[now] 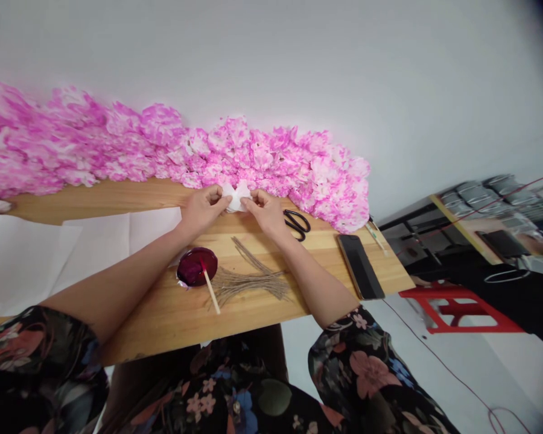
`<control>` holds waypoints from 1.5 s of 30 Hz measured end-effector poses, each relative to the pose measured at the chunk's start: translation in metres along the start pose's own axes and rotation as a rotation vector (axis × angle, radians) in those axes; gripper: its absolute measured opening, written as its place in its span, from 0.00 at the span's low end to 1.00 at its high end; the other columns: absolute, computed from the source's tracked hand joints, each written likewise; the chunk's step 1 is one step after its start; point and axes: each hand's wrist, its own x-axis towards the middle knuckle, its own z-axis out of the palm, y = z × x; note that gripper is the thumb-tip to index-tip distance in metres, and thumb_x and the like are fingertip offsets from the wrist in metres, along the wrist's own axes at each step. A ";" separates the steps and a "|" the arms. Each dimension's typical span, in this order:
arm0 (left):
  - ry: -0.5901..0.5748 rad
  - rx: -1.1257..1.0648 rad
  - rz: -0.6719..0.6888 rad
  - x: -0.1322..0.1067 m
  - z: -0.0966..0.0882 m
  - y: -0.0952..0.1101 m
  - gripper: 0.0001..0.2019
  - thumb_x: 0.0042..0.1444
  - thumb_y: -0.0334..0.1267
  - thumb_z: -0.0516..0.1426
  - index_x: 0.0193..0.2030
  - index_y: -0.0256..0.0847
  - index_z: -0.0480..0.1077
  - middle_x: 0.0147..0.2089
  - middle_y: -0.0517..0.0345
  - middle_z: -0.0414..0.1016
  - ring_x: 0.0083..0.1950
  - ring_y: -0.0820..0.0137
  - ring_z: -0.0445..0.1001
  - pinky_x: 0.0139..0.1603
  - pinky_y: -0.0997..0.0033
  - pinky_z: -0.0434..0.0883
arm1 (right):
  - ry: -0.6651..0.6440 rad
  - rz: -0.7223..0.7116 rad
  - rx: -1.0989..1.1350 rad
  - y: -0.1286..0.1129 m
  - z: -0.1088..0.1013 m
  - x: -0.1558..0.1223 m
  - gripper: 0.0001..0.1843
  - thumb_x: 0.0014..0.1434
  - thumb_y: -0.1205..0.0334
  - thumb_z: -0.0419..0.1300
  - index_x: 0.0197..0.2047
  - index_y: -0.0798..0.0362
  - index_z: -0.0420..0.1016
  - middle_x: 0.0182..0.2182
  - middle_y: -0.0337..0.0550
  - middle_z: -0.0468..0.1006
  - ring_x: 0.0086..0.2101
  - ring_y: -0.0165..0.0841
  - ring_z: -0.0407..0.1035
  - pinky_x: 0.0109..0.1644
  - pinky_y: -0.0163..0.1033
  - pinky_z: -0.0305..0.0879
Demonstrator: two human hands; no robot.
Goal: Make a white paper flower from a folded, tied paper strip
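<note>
My left hand (203, 208) and my right hand (266, 211) both pinch a small folded white paper piece (235, 196) between them, above the wooden table (172, 313). Each hand's fingers are closed on one side of it. Just behind the paper runs a long row of pink-and-white paper flowers (172, 147) against the wall. In front of my hands lie a bundle of thin brown strings (248, 280) and a small dish of dark red dye (196, 266) with a wooden stick (211, 290) resting in it.
Black scissors (297, 224) lie right of my right hand. A dark phone (360, 266) lies near the table's right end. White paper sheets (49, 256) cover the table's left part. A red stool (457, 310) and a dark cabinet (479, 241) stand at the right.
</note>
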 end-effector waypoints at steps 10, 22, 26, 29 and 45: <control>0.016 -0.100 -0.019 0.000 -0.001 0.003 0.18 0.50 0.50 0.65 0.27 0.41 0.65 0.22 0.63 0.71 0.25 0.73 0.71 0.30 0.74 0.68 | -0.002 -0.010 0.084 -0.006 -0.002 -0.001 0.18 0.60 0.45 0.62 0.30 0.51 0.73 0.27 0.36 0.71 0.30 0.30 0.64 0.38 0.37 0.62; 0.014 -0.119 0.053 0.002 -0.001 -0.006 0.14 0.55 0.49 0.63 0.35 0.40 0.70 0.31 0.60 0.75 0.32 0.70 0.74 0.37 0.71 0.73 | -0.032 0.000 0.169 0.002 0.001 0.001 0.16 0.55 0.47 0.68 0.35 0.52 0.76 0.30 0.36 0.74 0.32 0.30 0.66 0.38 0.36 0.62; 0.115 -0.110 0.103 0.006 -0.005 -0.011 0.12 0.55 0.41 0.62 0.44 0.40 0.73 0.43 0.56 0.79 0.44 0.68 0.76 0.48 0.68 0.74 | -0.076 0.030 0.233 0.001 0.002 0.000 0.19 0.54 0.44 0.68 0.37 0.51 0.76 0.31 0.37 0.75 0.32 0.31 0.66 0.38 0.37 0.64; 0.120 -0.150 0.091 0.009 -0.008 -0.009 0.16 0.56 0.42 0.61 0.50 0.41 0.74 0.49 0.53 0.80 0.49 0.66 0.76 0.50 0.66 0.74 | -0.120 0.020 0.224 -0.002 0.001 -0.001 0.20 0.55 0.42 0.68 0.37 0.51 0.75 0.31 0.37 0.74 0.32 0.31 0.66 0.38 0.37 0.64; -0.119 -0.186 -0.095 0.008 -0.006 -0.010 0.29 0.43 0.42 0.68 0.54 0.38 0.77 0.47 0.54 0.79 0.42 0.67 0.76 0.43 0.71 0.71 | -0.122 -0.037 0.054 -0.010 0.000 -0.003 0.18 0.56 0.44 0.65 0.38 0.50 0.77 0.33 0.38 0.78 0.34 0.33 0.70 0.41 0.38 0.66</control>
